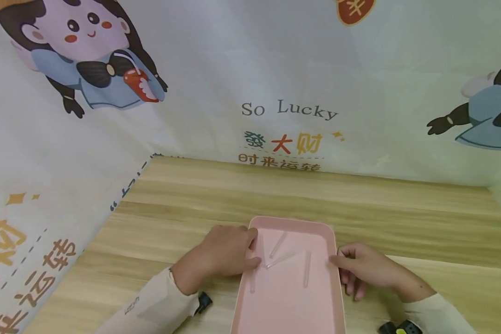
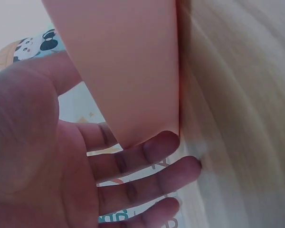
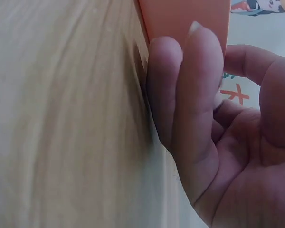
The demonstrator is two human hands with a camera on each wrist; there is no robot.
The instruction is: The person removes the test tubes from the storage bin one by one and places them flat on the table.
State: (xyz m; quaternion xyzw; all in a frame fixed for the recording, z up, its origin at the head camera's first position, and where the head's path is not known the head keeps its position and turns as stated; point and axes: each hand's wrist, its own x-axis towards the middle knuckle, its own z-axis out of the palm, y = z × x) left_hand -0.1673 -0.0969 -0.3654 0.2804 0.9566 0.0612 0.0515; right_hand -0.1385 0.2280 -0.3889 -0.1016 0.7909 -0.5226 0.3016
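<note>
A pink rectangular tray (image 1: 292,306) lies on the wooden table, its near end cut off by the head view. Inside it are several thin clear tubes (image 1: 307,269), scattered at different angles. My left hand (image 1: 229,250) grips the tray's left rim near the far corner, thumb over the edge and fingers on the outside. In the left wrist view, those fingers touch the tray's outer wall (image 2: 118,61) by its corner. On the right side my right hand (image 1: 367,266) pinches the rim with its thumb on top. Its fingers bend against the outer wall (image 3: 185,19) in the right wrist view.
Wood-grain table (image 1: 192,190) surrounds the tray. A printed white cloth (image 1: 208,60) with cartoon figures and lettering hangs behind and along the left. Dark wrist devices show by the left sleeve (image 1: 158,301) and the right sleeve (image 1: 438,315).
</note>
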